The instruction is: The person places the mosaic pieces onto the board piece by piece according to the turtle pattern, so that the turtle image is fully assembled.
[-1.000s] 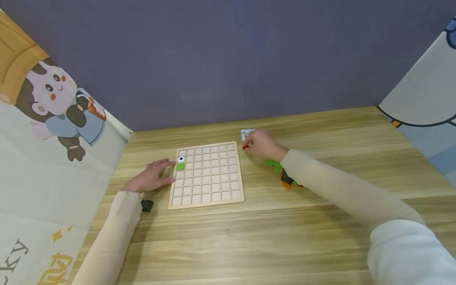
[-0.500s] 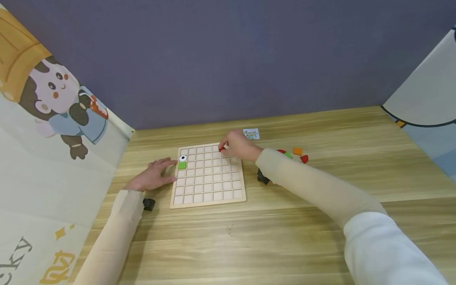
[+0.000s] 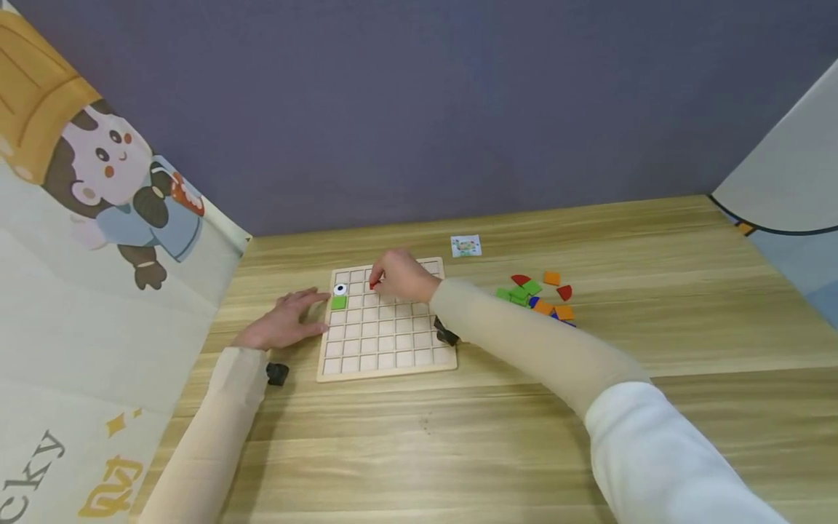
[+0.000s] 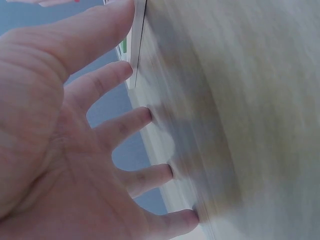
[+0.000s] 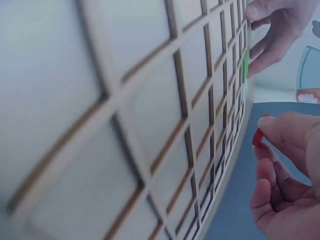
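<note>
Right hand is now carrying the red piece farther left than in the earlier frames. Head view: right fingers are pinching it over the grid board's far rows; left hand is resting at the left edge. Left wrist: fingers are lying spread. Right wrist: red piece is showing edge-on, long axis running near-upright, leaning slightly; can't tell where its corner is pointing.

Tile pile right of board
</note>
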The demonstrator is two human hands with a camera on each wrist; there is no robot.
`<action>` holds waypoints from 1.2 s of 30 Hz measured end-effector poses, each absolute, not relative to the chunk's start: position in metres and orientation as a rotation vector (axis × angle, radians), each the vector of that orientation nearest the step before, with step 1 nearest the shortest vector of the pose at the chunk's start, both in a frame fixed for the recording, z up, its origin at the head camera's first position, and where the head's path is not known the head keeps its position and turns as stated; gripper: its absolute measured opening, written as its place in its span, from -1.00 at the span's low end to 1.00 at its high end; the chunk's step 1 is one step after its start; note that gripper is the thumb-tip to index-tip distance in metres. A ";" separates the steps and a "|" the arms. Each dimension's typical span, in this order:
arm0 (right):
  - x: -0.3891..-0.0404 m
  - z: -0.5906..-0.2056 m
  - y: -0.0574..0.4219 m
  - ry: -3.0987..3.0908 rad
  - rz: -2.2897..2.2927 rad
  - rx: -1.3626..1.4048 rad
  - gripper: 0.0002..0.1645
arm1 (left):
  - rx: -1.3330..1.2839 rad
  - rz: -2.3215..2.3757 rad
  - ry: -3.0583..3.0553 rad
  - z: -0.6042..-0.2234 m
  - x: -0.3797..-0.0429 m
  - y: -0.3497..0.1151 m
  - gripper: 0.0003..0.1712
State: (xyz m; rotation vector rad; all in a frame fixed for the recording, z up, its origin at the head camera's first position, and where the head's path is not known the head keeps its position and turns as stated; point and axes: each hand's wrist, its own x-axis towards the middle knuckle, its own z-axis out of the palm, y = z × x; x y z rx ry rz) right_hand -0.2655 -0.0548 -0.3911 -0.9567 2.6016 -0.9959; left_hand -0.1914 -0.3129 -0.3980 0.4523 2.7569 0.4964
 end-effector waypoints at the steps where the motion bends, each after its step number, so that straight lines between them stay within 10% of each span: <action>1: -0.266 -0.392 -0.058 2.597 -0.997 -0.965 -0.84 | 0.450 0.495 2.758 -0.398 -0.192 -0.313 -0.24; 36: -0.277 -0.409 -0.103 2.622 -0.886 -0.998 -0.84 | 0.443 0.505 2.752 -0.400 -0.195 -0.314 -0.23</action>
